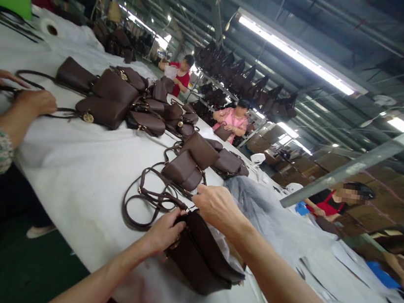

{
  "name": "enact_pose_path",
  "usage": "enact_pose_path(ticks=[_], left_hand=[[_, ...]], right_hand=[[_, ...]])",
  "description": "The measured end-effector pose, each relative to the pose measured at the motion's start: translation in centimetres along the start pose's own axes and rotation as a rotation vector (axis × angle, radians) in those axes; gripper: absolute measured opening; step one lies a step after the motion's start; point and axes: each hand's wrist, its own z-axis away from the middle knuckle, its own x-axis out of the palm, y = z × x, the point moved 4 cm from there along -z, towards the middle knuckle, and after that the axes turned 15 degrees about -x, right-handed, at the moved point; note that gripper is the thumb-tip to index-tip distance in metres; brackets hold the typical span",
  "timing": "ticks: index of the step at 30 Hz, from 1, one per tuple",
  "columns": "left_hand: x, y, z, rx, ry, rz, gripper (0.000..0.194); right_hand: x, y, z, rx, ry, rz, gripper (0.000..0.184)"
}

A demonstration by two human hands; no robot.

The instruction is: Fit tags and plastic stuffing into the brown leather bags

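A dark brown handbag [203, 256] lies tilted on the white-covered table right in front of me, its top open with pale wrapping inside. My left hand [166, 231] grips the bag's near edge by the strap end, and a gold charm shows under its fingers. At the far top corner, my right hand [217, 207] is closed, fingertips on the strap; exactly what they pinch is partly hidden. The bag's long shoulder strap [144, 191] lies looped on the table beyond my left hand. Just past it sit more brown handbags [183, 169].
At left, a co-worker's hands [33, 99] hold a strap beside a pile of brown bags [108, 94]. Clear plastic sheeting [257, 208] lies to the right. A slanted metal post [349, 166] rises at the right. Other people work farther along; bags hang overhead behind.
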Motion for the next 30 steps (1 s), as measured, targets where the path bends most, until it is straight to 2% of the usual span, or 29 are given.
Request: enact_pose_path(ticks=[3, 8, 12, 15, 17, 22, 26, 28, 30], left_hand=[[0.1, 0.2, 0.0, -0.015, -0.014, -0.06, 0.024], [0.1, 0.4, -0.6, 0.005, 0.017, 0.03, 0.025], [0.4, 0.3, -1.3, -0.038, 0.091, 0.055, 0.018], [0.0, 0.6, -1.3, -0.021, 0.179, -0.014, 0.012], [-0.8, 1.2, -1.1, 0.037, 0.2, -0.104, 0.014], [-3.9, 3.5, -0.1, 0.185, 0.175, -0.324, 0.015], [-5.1, 4.6, 0.0, 0.224, 0.167, -0.241, 0.014], [-5.0, 4.5, -0.3, 0.199, 0.151, -0.154, 0.014], [-4.8, 4.0, -0.8, 0.166, 0.131, -0.056, 0.014]], right_hand=[[0.3, -0.5, -0.7, -0.025, -0.023, 0.009, 0.022], [0.8, -1.3, -1.7, -0.053, -0.076, -0.004, 0.026], [1.1, -1.1, -2.3, -0.024, -0.122, -0.048, 0.026], [1.8, -0.4, -2.2, -0.004, -0.121, -0.101, 0.022], [2.1, 0.2, -1.9, -0.004, -0.048, -0.175, 0.019], [2.3, 1.0, -1.3, -0.104, 0.285, -0.508, 0.026], [2.8, 0.3, -2.1, -0.209, 0.427, -0.614, 0.015], [3.3, 0.0, -2.7, -0.223, 0.448, -0.617, 0.01], [3.9, 0.1, -3.3, -0.203, 0.455, -0.635, 0.013]])
